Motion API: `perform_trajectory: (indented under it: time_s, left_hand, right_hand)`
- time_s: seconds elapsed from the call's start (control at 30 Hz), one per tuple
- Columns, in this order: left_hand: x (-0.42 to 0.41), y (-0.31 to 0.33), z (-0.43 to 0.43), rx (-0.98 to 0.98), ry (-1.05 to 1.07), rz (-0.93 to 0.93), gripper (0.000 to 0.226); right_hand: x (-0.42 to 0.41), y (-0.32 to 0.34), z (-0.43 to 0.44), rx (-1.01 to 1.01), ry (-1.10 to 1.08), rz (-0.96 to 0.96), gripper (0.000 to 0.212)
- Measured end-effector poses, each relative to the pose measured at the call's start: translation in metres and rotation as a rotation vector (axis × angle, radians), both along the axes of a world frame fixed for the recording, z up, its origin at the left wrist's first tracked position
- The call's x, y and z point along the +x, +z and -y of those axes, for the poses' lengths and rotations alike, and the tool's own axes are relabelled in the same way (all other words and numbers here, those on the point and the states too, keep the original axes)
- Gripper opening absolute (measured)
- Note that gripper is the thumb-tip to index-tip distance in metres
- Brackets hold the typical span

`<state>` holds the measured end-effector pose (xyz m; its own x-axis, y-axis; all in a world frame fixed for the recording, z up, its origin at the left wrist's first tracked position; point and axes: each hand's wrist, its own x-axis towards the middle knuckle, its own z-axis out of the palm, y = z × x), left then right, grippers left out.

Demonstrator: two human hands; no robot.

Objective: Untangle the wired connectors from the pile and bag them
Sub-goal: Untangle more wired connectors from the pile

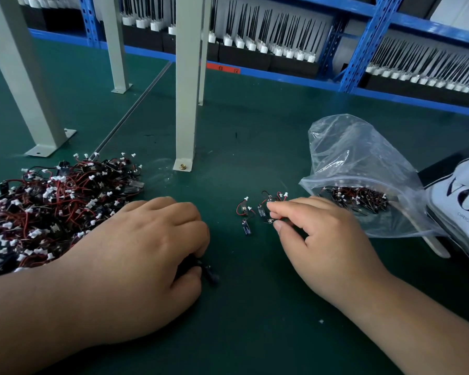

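Freed connectors [245, 216], a few, lay loose on the green mat [255, 315] mid-table, between both hands. Small black bodies, thin red/black leads, white plug ends; leads curled, long axes mixed. Right hand [328, 239] pinched one connector [268, 220] between thumb and forefinger at the cluster's right edge. Bag [363, 158] lay just right of that grip, clear plastic, mouth gaping toward the hand, bagged connectors [355, 198] already inside. Right hand was nearer the bag by far, so the drop looks like a short move rightward. Left hand [146, 247] had fingers curled over a dark piece [210, 276], mostly hidden. Tangled pile [52, 212] sat left, touching that wrist. Grey posts [186, 90] stood behind.
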<state>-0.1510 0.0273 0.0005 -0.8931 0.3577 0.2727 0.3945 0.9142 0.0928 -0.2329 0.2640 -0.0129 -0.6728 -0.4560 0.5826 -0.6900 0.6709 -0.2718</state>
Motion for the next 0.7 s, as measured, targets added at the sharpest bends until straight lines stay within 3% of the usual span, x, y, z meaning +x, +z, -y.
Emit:
perform_trajectory:
  time_s: [0.33,0.7]
  left_hand:
    - [-0.0034,-0.0034,0.0012,0.041,-0.043,-0.01,0.013]
    - [-0.0055,-0.0041,0.0013,0.086,-0.148,-0.013,0.013]
  right_hand:
    - [-0.0026,0.0,-0.001,0.041,0.059,0.006,0.019]
    - [-0.0006,0.0002,-0.001,0.072,0.017,0.074,0.035]
